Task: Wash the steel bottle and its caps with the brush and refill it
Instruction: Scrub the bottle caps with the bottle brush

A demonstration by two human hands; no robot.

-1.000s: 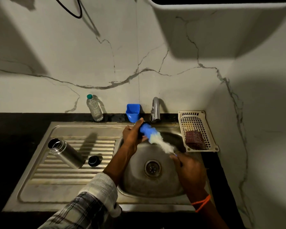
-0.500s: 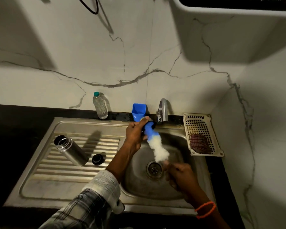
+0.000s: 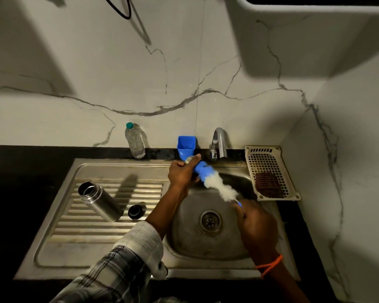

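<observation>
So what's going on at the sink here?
A person is washing up over the sink. The left hand grips a cap while the right hand holds the brush by its handle, its blue-and-white head against the cap. The steel bottle lies open on the drainboard with a black cap beside it. No water shows at the tap.

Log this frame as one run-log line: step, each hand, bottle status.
step: brushing cap over sink | left hand: grips steel cap | right hand: holds bottle brush handle | steel bottle: open, lying on drainboard beside black cap
</observation>
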